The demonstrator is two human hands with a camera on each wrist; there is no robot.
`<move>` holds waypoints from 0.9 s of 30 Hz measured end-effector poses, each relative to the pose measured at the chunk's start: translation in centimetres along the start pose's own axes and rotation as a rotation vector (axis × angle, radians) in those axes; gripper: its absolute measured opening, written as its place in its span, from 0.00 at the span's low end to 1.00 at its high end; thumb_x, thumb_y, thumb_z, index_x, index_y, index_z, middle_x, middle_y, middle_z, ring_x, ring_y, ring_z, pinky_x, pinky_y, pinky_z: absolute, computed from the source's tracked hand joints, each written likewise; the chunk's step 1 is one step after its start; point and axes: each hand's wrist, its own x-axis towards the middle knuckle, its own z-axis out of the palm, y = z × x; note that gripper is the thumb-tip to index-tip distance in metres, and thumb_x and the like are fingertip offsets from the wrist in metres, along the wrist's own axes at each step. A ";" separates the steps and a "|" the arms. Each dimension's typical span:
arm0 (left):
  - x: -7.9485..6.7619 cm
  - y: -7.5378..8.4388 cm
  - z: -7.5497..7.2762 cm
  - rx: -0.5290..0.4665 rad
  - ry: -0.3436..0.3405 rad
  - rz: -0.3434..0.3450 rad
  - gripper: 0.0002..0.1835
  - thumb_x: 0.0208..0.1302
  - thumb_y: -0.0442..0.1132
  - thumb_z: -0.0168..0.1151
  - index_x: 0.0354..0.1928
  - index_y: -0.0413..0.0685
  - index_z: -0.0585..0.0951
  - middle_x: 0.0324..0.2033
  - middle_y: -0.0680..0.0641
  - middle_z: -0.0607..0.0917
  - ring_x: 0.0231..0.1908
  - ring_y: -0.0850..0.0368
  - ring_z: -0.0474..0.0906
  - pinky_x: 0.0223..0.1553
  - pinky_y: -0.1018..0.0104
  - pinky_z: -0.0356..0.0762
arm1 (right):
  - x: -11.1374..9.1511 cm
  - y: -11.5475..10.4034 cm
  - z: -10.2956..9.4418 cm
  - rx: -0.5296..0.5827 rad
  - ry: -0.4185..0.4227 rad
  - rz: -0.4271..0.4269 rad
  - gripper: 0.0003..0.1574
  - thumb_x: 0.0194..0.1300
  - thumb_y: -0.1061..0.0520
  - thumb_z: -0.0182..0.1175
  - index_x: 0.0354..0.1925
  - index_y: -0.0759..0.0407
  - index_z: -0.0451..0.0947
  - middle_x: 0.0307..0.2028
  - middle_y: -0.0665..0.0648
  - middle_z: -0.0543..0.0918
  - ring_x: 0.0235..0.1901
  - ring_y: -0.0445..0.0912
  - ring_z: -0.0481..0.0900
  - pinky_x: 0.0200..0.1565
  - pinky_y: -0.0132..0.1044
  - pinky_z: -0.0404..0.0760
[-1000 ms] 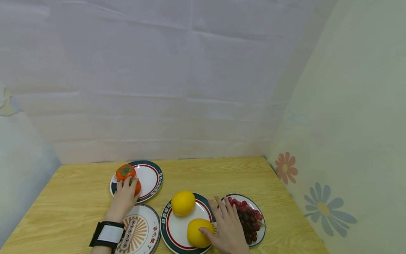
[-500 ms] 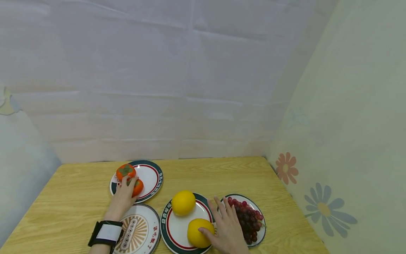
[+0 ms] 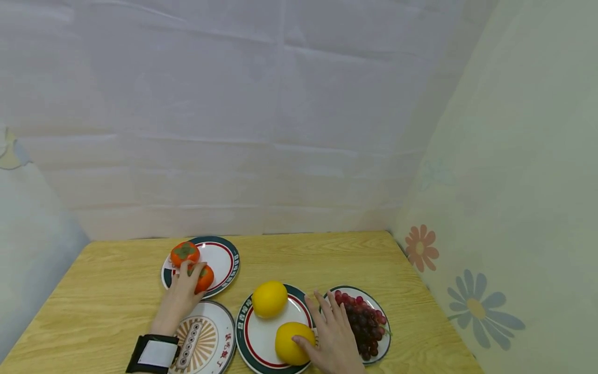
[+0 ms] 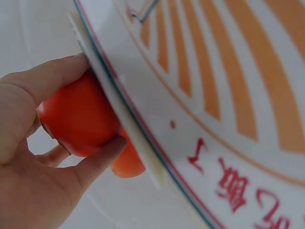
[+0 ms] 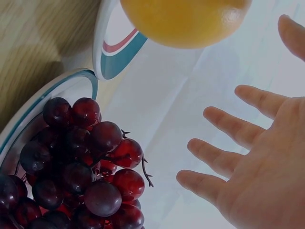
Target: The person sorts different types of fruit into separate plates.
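Observation:
My left hand [image 3: 183, 293] holds an orange-red persimmon [image 3: 205, 279] at the near edge of the back-left plate [image 3: 221, 262]. In the left wrist view, thumb and fingers curl round this persimmon [image 4: 81, 117], its leafy cap turned toward the palm. A second persimmon [image 3: 185, 252] sits on the same plate, just beyond the fingers. My right hand [image 3: 334, 335] is spread with nothing in its grip, between the front yellow fruit [image 3: 293, 344] and the grapes [image 3: 366, 322]. Its thumb overlaps that fruit in the head view, while the right wrist view shows the fingers [image 5: 219, 157] apart from the grapes.
Another yellow fruit [image 3: 269, 299] lies on the green-rimmed middle plate [image 3: 247, 350]. Left of it is a plate with a sunburst pattern [image 3: 210, 337], partly under my left forearm. The grapes' plate [image 3: 385, 350] stands at the right. Walls border the wooden table [image 3: 303, 254].
The persimmon in my left hand has shifted slightly right and toward me, and more of it shows. My left wrist has drawn back a little. The right hand has hardly moved.

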 end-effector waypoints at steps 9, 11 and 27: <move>-2.0 2.3 -2.1 0.014 -0.024 -0.001 0.36 0.39 0.35 0.77 0.55 0.42 0.73 0.52 0.30 0.67 0.31 0.36 0.73 0.29 0.44 0.79 | -0.1 0.0 0.0 -0.003 0.007 -0.015 0.49 0.55 0.25 0.51 0.67 0.46 0.59 0.66 0.57 0.63 0.67 0.59 0.53 0.62 0.66 0.58; -2.6 2.8 -2.4 0.015 -0.020 0.001 0.36 0.39 0.36 0.77 0.55 0.43 0.73 0.52 0.31 0.68 0.31 0.37 0.74 0.30 0.45 0.79 | -0.1 0.1 0.0 0.001 0.004 -0.016 0.48 0.54 0.25 0.52 0.67 0.46 0.59 0.66 0.57 0.63 0.67 0.59 0.53 0.62 0.66 0.58; -6.2 5.5 -2.5 -0.016 -0.176 -0.110 0.39 0.43 0.41 0.75 0.60 0.50 0.70 0.57 0.34 0.64 0.45 0.32 0.72 0.27 0.47 0.80 | -0.2 0.1 0.0 0.013 -0.007 -0.019 0.48 0.55 0.25 0.50 0.67 0.46 0.59 0.66 0.57 0.63 0.67 0.60 0.53 0.63 0.66 0.57</move>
